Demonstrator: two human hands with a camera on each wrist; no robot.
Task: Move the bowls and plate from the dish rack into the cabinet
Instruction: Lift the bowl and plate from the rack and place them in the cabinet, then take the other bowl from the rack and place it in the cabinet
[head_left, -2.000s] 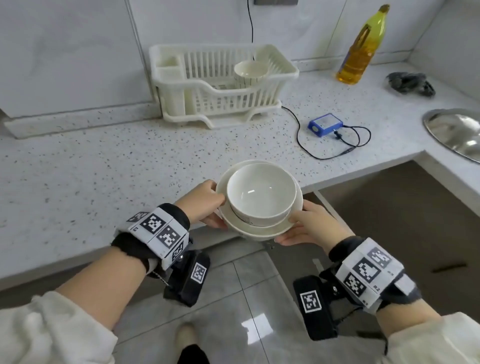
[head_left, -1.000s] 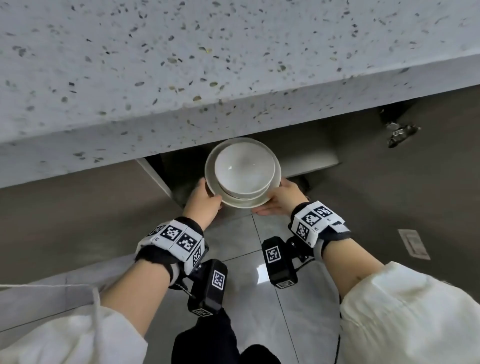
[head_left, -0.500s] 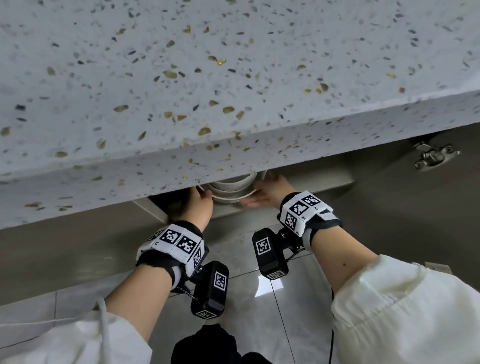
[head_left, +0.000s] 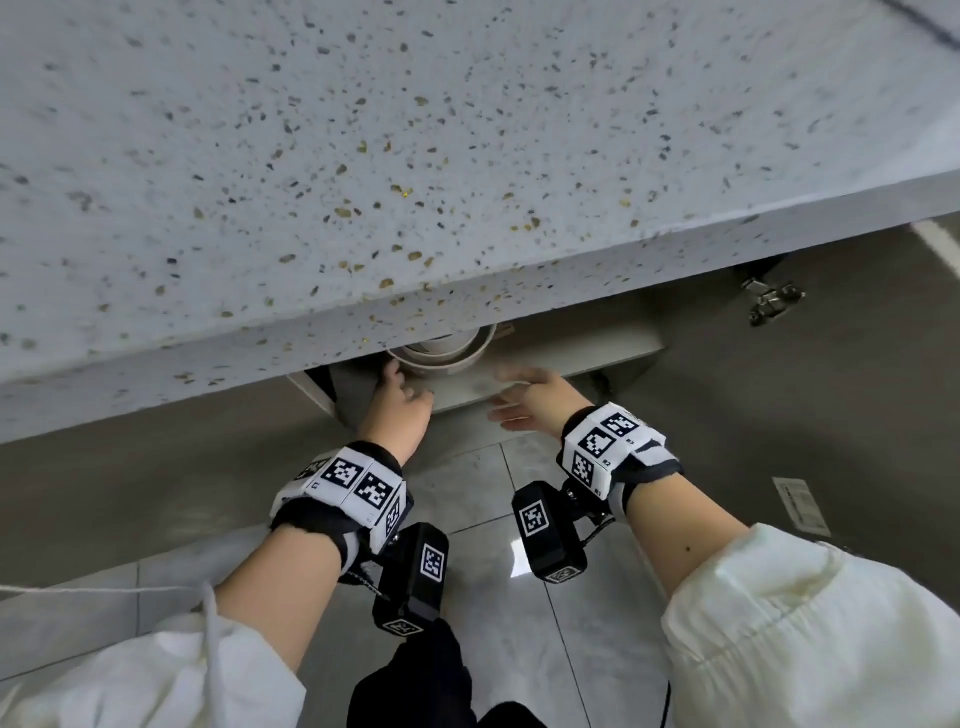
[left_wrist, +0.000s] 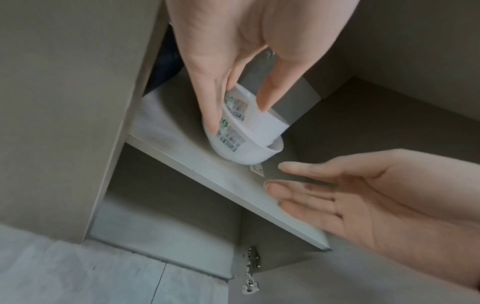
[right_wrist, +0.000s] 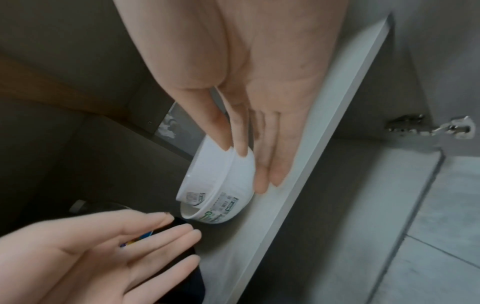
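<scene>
A white bowl (head_left: 441, 343) (left_wrist: 259, 127) (right_wrist: 207, 174) sits nested in a wider white bowl (left_wrist: 246, 152) (right_wrist: 239, 185) on the grey cabinet shelf (head_left: 571, 358) (left_wrist: 194, 164) (right_wrist: 285, 205), under the countertop. Both bowls carry printed labels. My left hand (head_left: 402, 400) (left_wrist: 235, 117) (right_wrist: 182, 230) is just left of the stack with straight fingers and holds nothing. My right hand (head_left: 519, 400) (left_wrist: 298, 185) (right_wrist: 249, 164) hovers open to the right of it, blurred by motion. The countertop hides most of the stack in the head view.
The speckled countertop (head_left: 415, 156) overhangs the cabinet opening. The open cabinet door (head_left: 831, 389) with its metal hinge (head_left: 769, 301) (right_wrist: 428, 127) stands to the right. A dark object (right_wrist: 182, 267) lies inside, left of the bowls. Grey floor tiles (head_left: 519, 649) are below.
Half a second ago both hands gripped the stack at the shelf edge. It now rests on the shelf, and both hands have let go and drawn back a little.
</scene>
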